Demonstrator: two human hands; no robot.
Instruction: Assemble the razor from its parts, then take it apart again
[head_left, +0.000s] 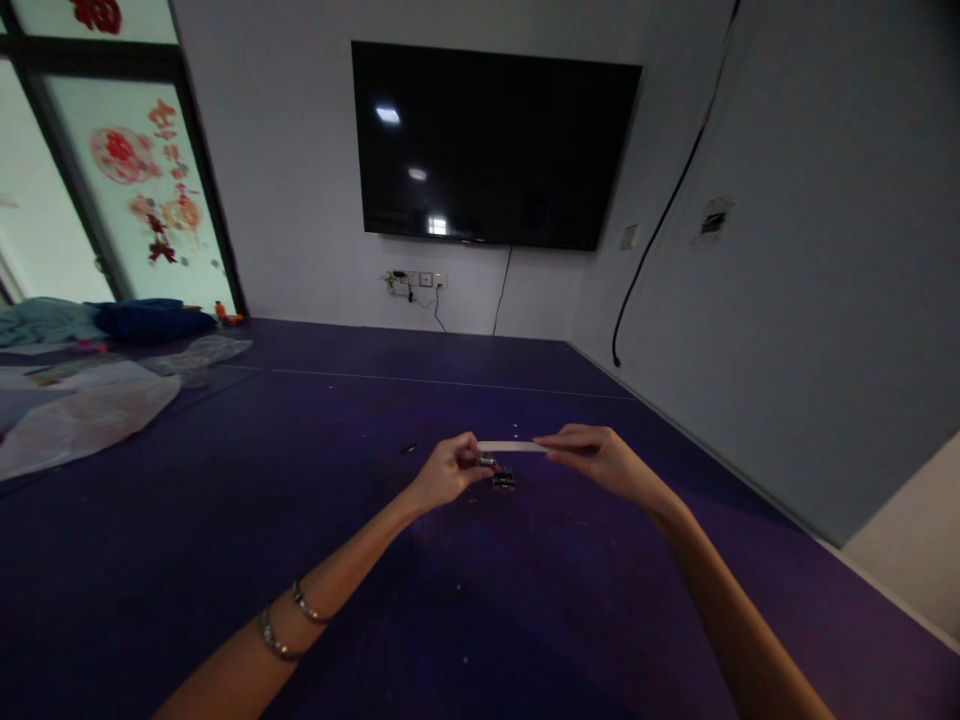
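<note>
A thin white strip (pixel 510 447) stretches level between my two hands above the purple surface. My left hand (pixel 448 472) is closed on the strip's left end, and a small shiny metallic piece (pixel 486 461) shows by its fingertips; whether the hand holds that piece too, I cannot tell. My right hand (pixel 600 462) pinches the right end between thumb and fingers. Just below the strip, near my left fingertips, lies a small dark part (pixel 504 480) with a lighter outline, too small to name.
The purple surface (pixel 337 560) carries scattered white specks and a small black piece (pixel 409 448). Clear plastic sheets (pixel 112 400) and a dark blue cloth (pixel 154 318) lie at left. A black cable (pixel 660 215) hangs along the right wall; a television (pixel 495 150) hangs ahead.
</note>
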